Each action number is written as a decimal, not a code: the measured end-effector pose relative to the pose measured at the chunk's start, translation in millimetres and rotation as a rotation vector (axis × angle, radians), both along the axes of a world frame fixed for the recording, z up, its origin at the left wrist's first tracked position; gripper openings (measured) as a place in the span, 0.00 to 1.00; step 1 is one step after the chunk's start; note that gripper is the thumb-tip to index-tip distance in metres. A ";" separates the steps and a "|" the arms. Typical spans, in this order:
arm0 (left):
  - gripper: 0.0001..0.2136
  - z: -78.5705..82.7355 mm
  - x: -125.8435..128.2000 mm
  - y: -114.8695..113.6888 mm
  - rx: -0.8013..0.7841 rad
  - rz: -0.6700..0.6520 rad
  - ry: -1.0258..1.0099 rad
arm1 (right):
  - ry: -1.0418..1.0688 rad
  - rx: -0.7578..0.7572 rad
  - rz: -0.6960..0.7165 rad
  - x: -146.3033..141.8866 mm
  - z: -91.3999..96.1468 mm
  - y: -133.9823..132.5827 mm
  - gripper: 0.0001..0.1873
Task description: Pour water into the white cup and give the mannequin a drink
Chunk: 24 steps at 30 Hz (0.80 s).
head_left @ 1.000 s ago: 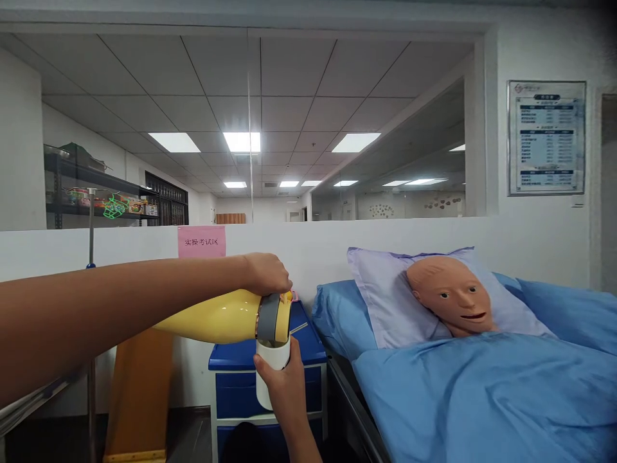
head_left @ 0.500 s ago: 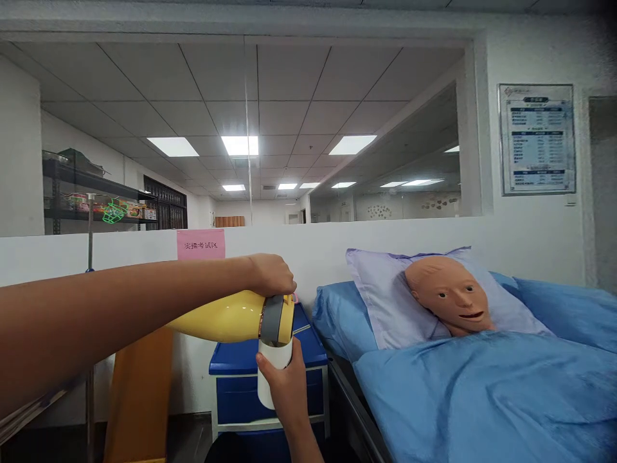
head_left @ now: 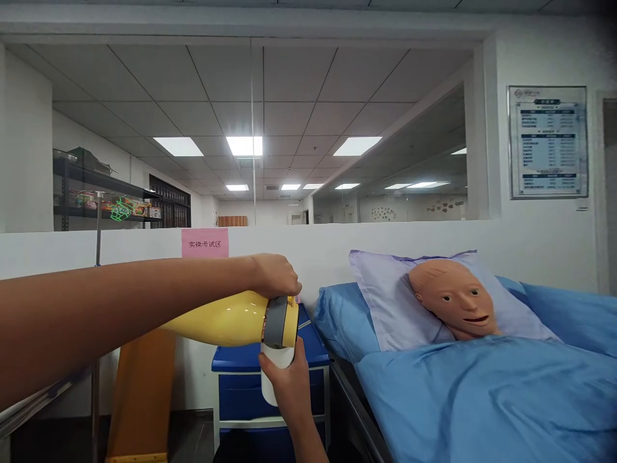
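Over the blue bedside cabinet at lower center of the frame, a person's left hand tips a yellow vacuum flask almost level, its lid end toward the right. That hand is clenched above the neck, apparently around a handle its own fingers hide. Directly beneath, the right hand grasps a white cup, thumb on the left side and fingers wrapped around the right.

A second ago the cup's open mouth showed below the flask; now the flask's grey collar overlaps the rim and masks the opening. The closer overlap suggests a pour better guarded against spills, but also one harder to monitor: no stream is visible, the fill level is hidden, and whether flask and cup touch cannot be told.

At right of the frame, a training manikin lies on a lavender pillow under a blue quilt; a pink sign marks the wall left of center.
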State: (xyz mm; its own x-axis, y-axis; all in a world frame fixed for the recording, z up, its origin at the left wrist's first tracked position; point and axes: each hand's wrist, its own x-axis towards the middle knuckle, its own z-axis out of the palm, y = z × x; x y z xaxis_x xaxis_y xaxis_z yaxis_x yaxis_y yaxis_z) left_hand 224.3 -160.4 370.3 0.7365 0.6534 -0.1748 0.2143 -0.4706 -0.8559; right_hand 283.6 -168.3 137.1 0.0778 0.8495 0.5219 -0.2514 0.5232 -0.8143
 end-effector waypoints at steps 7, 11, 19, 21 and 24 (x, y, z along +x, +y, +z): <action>0.09 -0.5 0.8 0.0 -0.004 -0.010 0.005 | -0.002 -0.034 0.013 3.2 4.9 -6.2 0.21; 0.10 -1.0 1.8 1.4 -0.012 0.010 -0.002 | -0.014 -0.026 0.014 5.0 2.6 -4.4 0.22; 0.10 -2.5 5.7 4.4 0.001 0.014 -0.001 | -0.014 -0.022 0.005 6.8 -2.6 -1.9 0.23; 0.10 -3.4 6.4 4.9 -0.012 0.015 -0.015 | -0.017 -0.020 0.008 6.7 -4.4 -1.4 0.23; 0.09 -6.4 5.5 7.0 -0.027 0.025 -0.051 | -0.024 -0.024 0.018 7.5 -7.7 0.4 0.23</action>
State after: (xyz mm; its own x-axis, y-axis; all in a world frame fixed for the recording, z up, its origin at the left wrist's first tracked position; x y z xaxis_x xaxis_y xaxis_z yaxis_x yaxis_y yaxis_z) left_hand 229.8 -153.4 363.9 0.7284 0.6673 -0.1556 0.2690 -0.4874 -0.8307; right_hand 291.0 -167.9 129.4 0.0500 0.8629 0.5029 -0.2406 0.4991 -0.8325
